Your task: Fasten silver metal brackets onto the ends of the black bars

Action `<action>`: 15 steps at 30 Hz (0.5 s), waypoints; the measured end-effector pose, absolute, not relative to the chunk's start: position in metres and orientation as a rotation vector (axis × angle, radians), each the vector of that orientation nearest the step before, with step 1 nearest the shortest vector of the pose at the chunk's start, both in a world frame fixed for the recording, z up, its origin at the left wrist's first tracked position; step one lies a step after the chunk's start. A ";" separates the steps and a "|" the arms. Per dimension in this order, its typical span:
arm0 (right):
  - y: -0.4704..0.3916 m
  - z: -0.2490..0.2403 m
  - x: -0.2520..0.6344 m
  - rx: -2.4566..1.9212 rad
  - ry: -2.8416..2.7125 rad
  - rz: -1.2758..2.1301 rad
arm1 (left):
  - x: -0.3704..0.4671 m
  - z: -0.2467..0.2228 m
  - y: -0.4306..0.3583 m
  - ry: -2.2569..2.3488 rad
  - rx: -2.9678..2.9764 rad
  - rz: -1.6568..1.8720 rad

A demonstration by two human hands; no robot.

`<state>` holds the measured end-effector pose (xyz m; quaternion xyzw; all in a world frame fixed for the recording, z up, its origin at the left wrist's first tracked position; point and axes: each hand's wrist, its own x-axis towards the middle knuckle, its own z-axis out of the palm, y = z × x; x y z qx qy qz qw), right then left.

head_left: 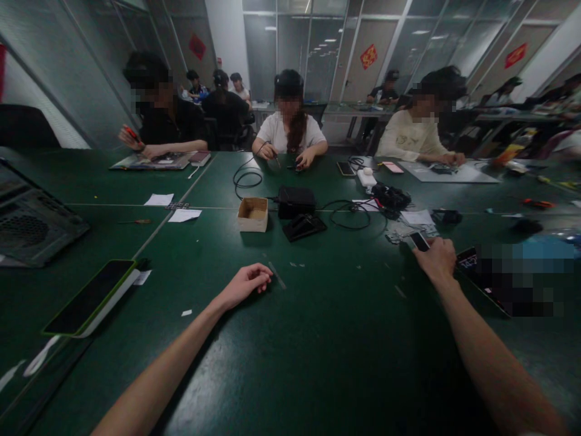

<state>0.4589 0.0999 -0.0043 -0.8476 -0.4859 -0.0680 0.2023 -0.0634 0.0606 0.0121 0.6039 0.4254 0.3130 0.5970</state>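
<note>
My left hand [249, 284] rests on the green table [290, 339], its fingers loosely curled with nothing visible in them. A thin clear strip [277, 275] lies just beside its fingertips. Over at the right, my right hand [436, 259] holds a small dark-screened device [419, 241] with a pale edge. Beyond that device is a heap of small grey pieces [399, 232]. An open cardboard box [253, 215] stands ahead of my left hand, next to a black box-shaped unit [296, 201] and a black stand-like part [304, 227].
A phone in a green case [93, 297] lies at the left, near a metal computer case [36, 212]. A tablet-like screen [485, 281] is beside my right wrist. Black cables [349, 215] lie farther back. Several people sit across the table, some handling small objects.
</note>
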 end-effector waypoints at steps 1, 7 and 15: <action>0.099 -0.005 0.459 -2.358 -1.353 -0.181 | -0.064 0.012 0.061 0.982 1.402 0.726; 0.096 -0.007 0.461 -2.345 -1.329 -0.186 | -0.063 0.012 0.061 0.991 1.409 0.718; 0.092 0.006 0.458 -2.361 -1.445 -0.255 | -0.061 0.015 0.058 1.004 1.420 0.728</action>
